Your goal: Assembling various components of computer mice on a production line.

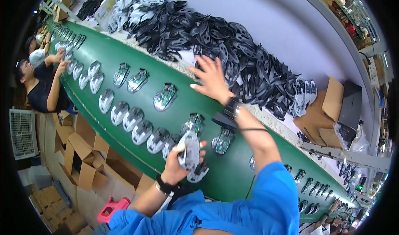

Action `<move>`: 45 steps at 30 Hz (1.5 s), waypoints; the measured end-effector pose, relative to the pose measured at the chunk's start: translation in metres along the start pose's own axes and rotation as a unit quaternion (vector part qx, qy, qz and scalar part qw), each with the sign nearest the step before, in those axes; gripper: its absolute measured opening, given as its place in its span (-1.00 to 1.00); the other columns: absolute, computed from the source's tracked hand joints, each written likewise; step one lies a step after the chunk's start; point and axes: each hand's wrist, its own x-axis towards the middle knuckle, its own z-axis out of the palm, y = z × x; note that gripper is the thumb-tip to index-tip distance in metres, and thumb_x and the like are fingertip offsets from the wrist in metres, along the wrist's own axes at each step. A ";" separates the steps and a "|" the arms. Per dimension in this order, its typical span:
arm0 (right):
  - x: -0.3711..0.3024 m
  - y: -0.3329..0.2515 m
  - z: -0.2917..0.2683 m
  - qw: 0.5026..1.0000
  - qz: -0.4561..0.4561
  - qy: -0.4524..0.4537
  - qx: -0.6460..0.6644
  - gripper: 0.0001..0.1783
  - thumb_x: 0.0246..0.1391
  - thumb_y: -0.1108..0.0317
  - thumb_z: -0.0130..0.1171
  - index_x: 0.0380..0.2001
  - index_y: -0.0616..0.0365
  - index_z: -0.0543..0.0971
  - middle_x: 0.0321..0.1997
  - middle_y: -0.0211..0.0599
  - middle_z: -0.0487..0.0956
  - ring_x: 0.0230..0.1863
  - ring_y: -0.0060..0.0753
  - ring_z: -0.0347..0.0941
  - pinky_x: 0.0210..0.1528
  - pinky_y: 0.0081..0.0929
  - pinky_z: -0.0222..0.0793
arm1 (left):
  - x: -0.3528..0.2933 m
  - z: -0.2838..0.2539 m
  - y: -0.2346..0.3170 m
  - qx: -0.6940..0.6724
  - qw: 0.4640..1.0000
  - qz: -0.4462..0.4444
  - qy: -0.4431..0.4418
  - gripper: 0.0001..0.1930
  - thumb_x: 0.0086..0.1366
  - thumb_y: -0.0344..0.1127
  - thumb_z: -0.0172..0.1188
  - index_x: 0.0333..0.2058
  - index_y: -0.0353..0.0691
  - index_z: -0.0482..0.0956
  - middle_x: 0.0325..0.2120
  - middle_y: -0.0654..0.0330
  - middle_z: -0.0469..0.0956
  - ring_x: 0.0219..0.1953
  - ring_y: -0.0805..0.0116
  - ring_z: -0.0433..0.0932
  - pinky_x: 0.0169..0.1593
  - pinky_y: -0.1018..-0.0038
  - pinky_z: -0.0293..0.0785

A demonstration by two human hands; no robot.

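Note:
My left hand (175,167) grips a pale grey computer mouse shell (190,152), tilted up on end over the green table. My right hand (213,80) is stretched out with its fingers spread, at the near edge of a big pile of black curved plastic parts (187,31); nothing shows in it. Mouse bases with green circuit boards lie between my arms, one (193,123) just beyond the held shell and another (222,142) below my right forearm. Close below my left hand's shell sits another mouse part (198,172), partly covered.
A row of grey mouse shells (142,132) runs along the near side of the green table (124,54). White parts (137,4) heap up at the far left, and an open carton (318,114) stands right. At left a person (39,83) works; cardboard boxes (83,156) cover the floor.

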 end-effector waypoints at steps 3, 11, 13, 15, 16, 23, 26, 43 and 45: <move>0.039 0.030 0.057 0.995 -0.011 -0.045 -0.089 -0.35 -0.23 -0.04 0.29 0.03 -0.17 0.52 0.33 -0.20 0.19 0.39 -0.04 -0.10 0.35 0.21 -0.38 | -0.012 -0.013 0.001 0.057 0.996 0.005 0.062 -0.34 0.17 -0.10 0.08 0.20 -0.27 0.18 0.13 -0.07 0.33 -0.05 0.15 0.51 -0.01 0.28 0.50; 0.037 0.100 0.006 0.943 0.170 0.142 -0.247 -0.44 -0.15 0.28 0.25 0.03 -0.24 0.47 0.06 -0.24 0.44 0.06 -0.20 0.32 0.15 -0.10 0.11 | -0.017 -0.015 0.005 0.106 0.991 0.059 0.060 -0.14 0.08 0.09 0.26 0.20 -0.37 0.15 0.13 -0.10 0.31 -0.03 0.15 0.50 0.02 0.32 0.50; 0.001 0.122 -0.009 0.934 0.227 0.146 -0.236 -0.47 -0.11 0.31 0.25 0.03 -0.23 0.47 0.05 -0.21 0.47 0.04 -0.21 0.37 0.11 -0.14 0.15 | -0.014 -0.010 0.003 0.137 0.988 0.061 0.042 -0.12 0.06 0.10 0.27 0.20 -0.37 0.15 0.11 -0.10 0.33 -0.04 0.16 0.51 0.01 0.33 0.51; -0.029 0.137 -0.021 0.930 0.251 0.197 -0.185 -0.50 -0.07 0.33 0.23 0.03 -0.20 0.47 0.06 -0.14 0.47 0.03 -0.17 0.41 0.10 -0.17 0.17 | -0.010 -0.011 -0.001 0.140 0.988 0.065 0.028 -0.17 0.09 0.07 0.26 0.19 -0.36 0.17 0.08 -0.08 0.36 -0.06 0.18 0.53 -0.02 0.35 0.53; -0.040 0.140 -0.026 0.937 0.258 0.185 -0.145 -0.52 -0.04 0.32 0.21 0.03 -0.18 0.48 0.07 -0.09 0.48 0.06 -0.12 0.40 0.12 -0.17 0.17 | -0.010 -0.011 -0.002 0.143 0.987 0.065 0.035 -0.19 0.10 0.05 0.24 0.18 -0.36 0.18 0.07 -0.08 0.37 -0.07 0.18 0.53 -0.02 0.36 0.53; -0.104 0.126 -0.087 0.894 0.306 0.258 0.199 -0.43 0.01 0.29 0.09 0.17 -0.16 0.39 -0.13 -0.04 0.54 -0.03 0.00 0.39 0.09 -0.24 0.27 | -0.010 0.007 -0.012 0.215 0.973 0.089 0.009 -0.22 0.12 0.08 0.19 0.18 -0.32 0.19 0.08 -0.04 0.38 -0.07 0.20 0.52 -0.04 0.36 0.52; -0.133 0.098 -0.114 0.899 0.363 0.178 0.172 -0.39 0.08 0.39 -0.05 0.25 -0.11 0.27 0.18 -0.05 0.41 0.10 -0.11 0.39 0.19 -0.38 0.21 | -0.012 0.015 -0.018 0.219 0.972 0.088 0.011 -0.28 0.13 -0.02 0.16 0.18 -0.30 0.20 0.07 -0.03 0.40 -0.08 0.20 0.54 -0.05 0.37 0.53; -0.335 -0.106 -0.089 0.890 0.315 -0.233 0.233 -0.61 -0.06 0.40 0.13 -0.08 0.05 0.46 -0.27 -0.21 0.54 -0.08 -0.15 0.43 -0.07 -0.24 0.35 | -0.028 0.019 -0.073 0.242 0.969 -0.049 -0.017 -0.44 0.25 -0.20 0.03 0.18 -0.31 0.20 0.05 -0.04 0.41 -0.02 0.15 0.50 0.05 0.29 0.45; -0.327 -0.112 -0.095 0.991 0.127 -0.045 -0.013 -0.58 -0.12 0.33 0.23 -0.10 0.07 0.48 -0.20 -0.20 0.51 0.00 -0.07 0.36 0.01 -0.19 0.30 | -0.028 0.017 -0.074 0.210 0.974 -0.078 -0.021 -0.47 0.26 -0.22 0.02 0.16 -0.31 0.22 0.05 -0.05 0.41 -0.04 0.16 0.51 0.04 0.27 0.45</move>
